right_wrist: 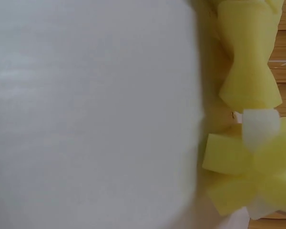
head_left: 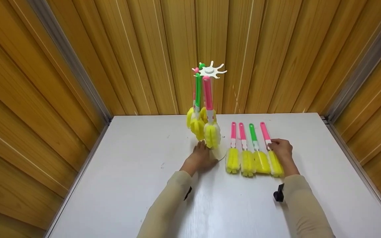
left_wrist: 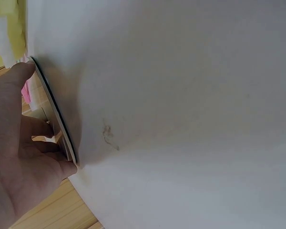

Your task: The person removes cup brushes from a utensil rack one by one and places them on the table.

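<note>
My right hand (head_left: 281, 148) pinches the white neck of the rightmost sponge bottle brush (head_left: 265, 130), a pink-handled one lying on the table. To its left lie a green-handled brush (head_left: 253, 134) and two pink-handled brushes (head_left: 233, 132), all with yellow sponge heads pointing toward me. My left hand (head_left: 200, 157) grips the rim of the thin round base (left_wrist: 55, 107) of a hanging stand, thumb at one side and fingers at the other. Several brushes, among them a pink-handled one (head_left: 207, 94), hang from the stand's white hooked top (head_left: 209, 70), mostly on its left and near side.
The white table (head_left: 127, 185) meets wood-patterned walls (head_left: 150, 59) at the back and sides. Bare hooks point to the right on the stand's top. Yellow sponge ends (right_wrist: 250, 52) fill the right side of the right wrist view, close to the tabletop.
</note>
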### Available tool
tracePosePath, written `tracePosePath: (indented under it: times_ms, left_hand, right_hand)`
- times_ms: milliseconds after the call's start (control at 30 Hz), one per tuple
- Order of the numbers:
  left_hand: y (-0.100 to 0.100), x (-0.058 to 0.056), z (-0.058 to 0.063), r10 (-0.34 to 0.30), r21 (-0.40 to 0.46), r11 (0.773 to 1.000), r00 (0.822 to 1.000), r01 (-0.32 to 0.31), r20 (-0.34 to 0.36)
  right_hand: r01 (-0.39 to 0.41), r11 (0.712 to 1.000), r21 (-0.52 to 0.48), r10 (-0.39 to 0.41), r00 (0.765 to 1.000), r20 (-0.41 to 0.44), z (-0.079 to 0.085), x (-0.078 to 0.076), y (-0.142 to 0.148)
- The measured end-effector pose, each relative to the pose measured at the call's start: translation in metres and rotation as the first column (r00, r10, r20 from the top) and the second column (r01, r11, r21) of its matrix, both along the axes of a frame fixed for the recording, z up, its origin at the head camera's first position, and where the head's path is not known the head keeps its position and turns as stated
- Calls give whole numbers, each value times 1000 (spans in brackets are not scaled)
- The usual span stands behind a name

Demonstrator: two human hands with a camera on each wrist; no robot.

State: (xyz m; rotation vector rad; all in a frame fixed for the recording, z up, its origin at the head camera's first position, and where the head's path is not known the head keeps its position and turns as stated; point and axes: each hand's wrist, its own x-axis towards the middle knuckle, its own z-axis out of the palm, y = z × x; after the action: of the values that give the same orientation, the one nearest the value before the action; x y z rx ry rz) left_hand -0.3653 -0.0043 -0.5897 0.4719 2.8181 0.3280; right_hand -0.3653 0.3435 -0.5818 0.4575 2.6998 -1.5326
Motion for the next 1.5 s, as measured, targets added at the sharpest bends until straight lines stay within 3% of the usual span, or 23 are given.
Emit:
tracePosePath:
  times_ms: [300,800,1100,1367,1500]
  left_hand:
    - [-2,1,0,-41,-6,999,999,40,-33]
    - [-2,2,2,-6,-13,1000,1000,6,-5]
    - [-2,3,2,11,2,1000,1000,-11,21]
    - [-1,0,1,12,16,1000,999,-12,32]
    - [-2,0,0,5,29,1000,1000,-6,18]
  right_hand:
    - [-8,1000,5,8,999,50,1,-1,1]
    - [-21,997,68,15,996,83,5,-4,-2]
    - [-50,998,40,44,991,125,11,-1,1]
    - [-72,981,179,60,996,69,30,3,-8]
    - [-111,961,254,112,994,10,42,4,-24]
